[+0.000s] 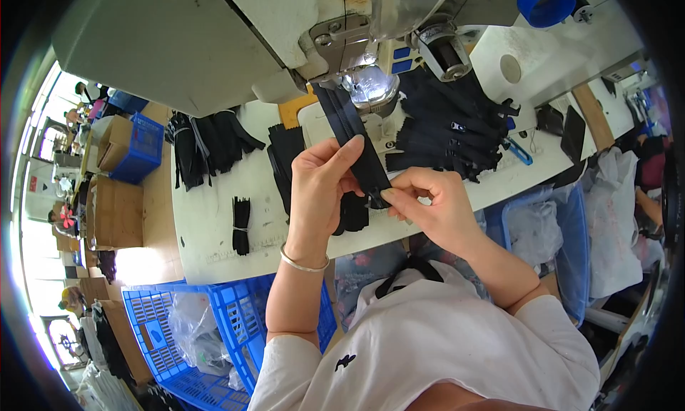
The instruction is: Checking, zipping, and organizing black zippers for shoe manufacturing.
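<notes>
A black zipper [366,161] runs from under the needle area of a sewing machine [342,43] toward me. My left hand [325,175] pinches its left edge between thumb and fingers, about midway along the visible length. At the near end, by the zipper's metal slider, my right hand [428,200] grips it between thumb and forefinger. Between my hands the tape looks straight. Other black zippers [284,158] lie on the white table [207,225] beside and beneath my left hand, partly hidden by it. A lamp lights the machine's foot, whose contact with the tape I cannot make out.
A large pile of black zippers [457,125] spreads right of the needle area, with a blue-handled tool [519,153] beside it. Bundled zippers [210,143] and a small tied bundle [241,225] lie left. Blue crates [214,297] and a blue bin [581,247] flank me below the table.
</notes>
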Action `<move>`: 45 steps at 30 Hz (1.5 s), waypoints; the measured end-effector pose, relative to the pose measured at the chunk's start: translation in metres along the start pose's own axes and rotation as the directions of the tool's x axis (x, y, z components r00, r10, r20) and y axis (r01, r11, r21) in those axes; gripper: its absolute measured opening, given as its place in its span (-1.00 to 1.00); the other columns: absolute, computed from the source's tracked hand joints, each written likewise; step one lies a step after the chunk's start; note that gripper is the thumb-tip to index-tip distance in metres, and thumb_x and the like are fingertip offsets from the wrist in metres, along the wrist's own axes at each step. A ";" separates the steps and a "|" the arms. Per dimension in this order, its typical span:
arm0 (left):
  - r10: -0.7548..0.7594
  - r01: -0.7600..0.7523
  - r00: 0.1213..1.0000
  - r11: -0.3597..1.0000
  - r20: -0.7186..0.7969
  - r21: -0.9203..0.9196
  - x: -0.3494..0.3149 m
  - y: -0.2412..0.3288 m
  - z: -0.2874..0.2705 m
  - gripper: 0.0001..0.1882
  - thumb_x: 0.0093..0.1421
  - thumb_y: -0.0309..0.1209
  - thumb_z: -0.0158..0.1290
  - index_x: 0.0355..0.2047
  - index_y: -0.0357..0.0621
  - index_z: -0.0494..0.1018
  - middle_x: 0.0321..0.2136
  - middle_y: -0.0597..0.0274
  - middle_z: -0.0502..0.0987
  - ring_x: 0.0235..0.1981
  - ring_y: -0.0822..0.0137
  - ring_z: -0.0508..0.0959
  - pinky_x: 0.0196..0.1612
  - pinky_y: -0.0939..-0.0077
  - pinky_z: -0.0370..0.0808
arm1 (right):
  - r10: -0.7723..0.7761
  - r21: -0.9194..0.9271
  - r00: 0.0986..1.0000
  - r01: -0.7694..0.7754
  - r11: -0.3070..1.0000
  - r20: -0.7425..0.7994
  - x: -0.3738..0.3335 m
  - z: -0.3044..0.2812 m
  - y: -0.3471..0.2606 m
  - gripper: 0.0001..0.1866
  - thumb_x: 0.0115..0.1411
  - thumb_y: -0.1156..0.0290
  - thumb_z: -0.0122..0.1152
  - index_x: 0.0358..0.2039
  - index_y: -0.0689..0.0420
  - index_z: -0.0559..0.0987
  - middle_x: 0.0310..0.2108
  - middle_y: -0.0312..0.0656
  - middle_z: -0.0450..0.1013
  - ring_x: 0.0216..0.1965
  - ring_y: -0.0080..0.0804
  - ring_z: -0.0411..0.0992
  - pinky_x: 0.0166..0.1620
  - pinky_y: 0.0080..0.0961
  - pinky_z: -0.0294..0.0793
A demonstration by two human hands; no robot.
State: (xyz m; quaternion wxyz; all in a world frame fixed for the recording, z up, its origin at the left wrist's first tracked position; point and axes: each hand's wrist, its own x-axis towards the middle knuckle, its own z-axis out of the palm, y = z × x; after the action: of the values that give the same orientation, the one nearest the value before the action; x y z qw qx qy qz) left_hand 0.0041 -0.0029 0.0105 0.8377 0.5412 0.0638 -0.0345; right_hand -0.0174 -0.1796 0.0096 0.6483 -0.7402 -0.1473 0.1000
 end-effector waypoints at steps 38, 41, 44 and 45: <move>0.142 -0.148 0.978 0.989 -0.150 -0.028 0.004 -0.013 0.013 -0.80 0.18 -0.34 0.17 -0.53 -0.10 0.44 -0.62 0.51 0.41 -0.62 0.71 0.33 -0.57 0.77 0.31 | -0.047 0.132 0.999 0.050 0.990 -0.024 0.033 0.002 0.004 -0.81 0.22 0.43 0.16 -0.49 0.26 0.52 -0.60 -0.27 0.48 -0.57 -0.65 0.42 -0.48 -0.71 0.39; 0.166 -0.166 0.967 0.986 -0.192 0.013 0.013 -0.007 0.014 -0.81 0.17 -0.33 0.19 -0.53 -0.08 0.45 -0.65 0.55 0.37 -0.64 0.73 0.28 -0.59 0.80 0.25 | -0.092 0.136 0.995 0.097 0.986 -0.044 0.042 0.002 -0.003 -0.81 0.22 0.43 0.17 -0.49 0.26 0.52 -0.61 -0.28 0.47 -0.58 -0.66 0.41 -0.48 -0.72 0.39; 0.173 -0.174 0.963 0.985 -0.208 0.016 0.024 0.000 0.017 -0.84 0.15 -0.35 0.19 -0.51 -0.07 0.46 -0.67 0.59 0.32 -0.64 0.74 0.24 -0.58 0.80 0.17 | -0.107 0.136 0.992 0.116 0.984 -0.074 0.055 0.002 -0.005 -0.80 0.22 0.43 0.16 -0.49 0.28 0.53 -0.62 -0.29 0.47 -0.57 -0.68 0.41 -0.49 -0.70 0.38; 0.207 -0.205 0.957 0.978 -0.206 0.033 0.029 0.001 0.016 -0.85 0.14 -0.36 0.18 -0.51 -0.08 0.46 -0.67 0.59 0.32 -0.63 0.73 0.25 -0.56 0.79 0.17 | -0.122 0.135 0.989 0.133 0.982 -0.085 0.061 0.001 -0.004 -0.79 0.21 0.43 0.17 -0.51 0.29 0.53 -0.64 -0.29 0.47 -0.59 -0.67 0.42 -0.51 -0.70 0.38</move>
State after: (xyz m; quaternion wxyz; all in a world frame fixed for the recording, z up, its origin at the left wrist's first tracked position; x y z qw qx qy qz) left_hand 0.0344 -0.0167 0.0133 0.8223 0.5505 0.0941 0.1092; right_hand 0.0389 -0.1570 0.0162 0.7089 -0.6853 -0.1620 0.0400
